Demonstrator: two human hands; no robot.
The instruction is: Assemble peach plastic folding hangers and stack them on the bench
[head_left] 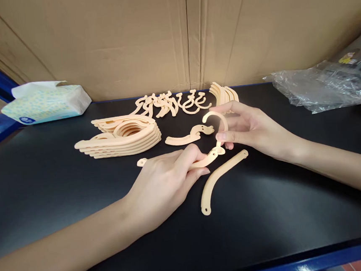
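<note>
My left hand (168, 174) pinches a curved, cream-coloured plastic hanger arm (204, 160); its far end shows beyond my knuckles. My right hand (246, 127) grips a matching hanger hook (221, 119) between thumb and fingers. The hook's base meets the end of the arm just above the table; whether they are joined I cannot tell. Another loose hanger arm (220, 178) lies right of my left hand. Behind my hands lies a short curved hanger piece (190, 136) with small holes at one end.
A stack of folded hangers (121, 145) stands left of centre. Behind are jumbled small parts (161, 103), several hooks (192, 105) and a pile of arms (224, 93). A tissue pack (48, 103) sits far left, clear plastic bags (315, 85) far right. Cardboard (112, 40) backs the black table (271, 237).
</note>
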